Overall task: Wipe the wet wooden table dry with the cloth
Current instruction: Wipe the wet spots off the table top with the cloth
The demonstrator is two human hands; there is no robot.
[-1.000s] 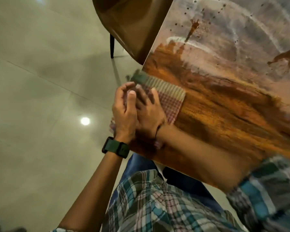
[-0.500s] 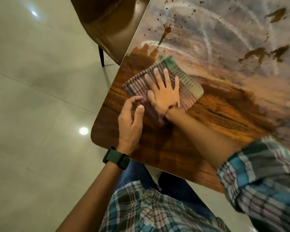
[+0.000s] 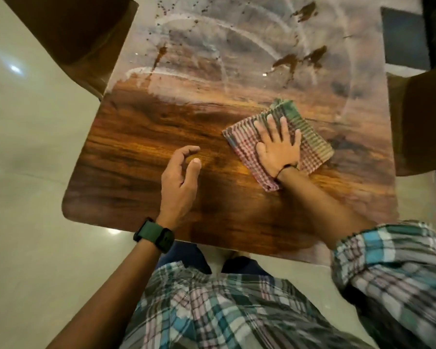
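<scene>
R hand (image 3: 278, 149) lies flat, palm down, on the cloth (image 3: 310, 144), fingers (image 3: 271, 127) spread and straight, pressing not gripping. Cloth is a folded checked square, red-white w/ a green-striped far end, flat on the tabletop (image 3: 141, 147), right of centre, tilted diagonally. Thin dark band on the R wrist.

L hand (image 3: 180, 180) sits left of the cloth, apart from it, fingers loosely curled, holding nothing; can't tell if it touches the wood. Dark green watch (image 3: 154, 234) on the L wrist.

Near half of the tabletop shows clear brown wood grain. Far half is hazy grey-white w/ curved streaks (image 3: 237, 46), small droplets and a few brown patches (image 3: 287, 61). The cloth's far edge sits about at the boundary between the two zones.

Brown chair (image 3: 68, 34) at far left by the tabletop edge, another (image 3: 423, 122) at right. Pale tiled floor (image 3: 30, 172) around. Plaid shirt (image 3: 212, 311) fills the bottom, sleeve rolled on the R arm.
</scene>
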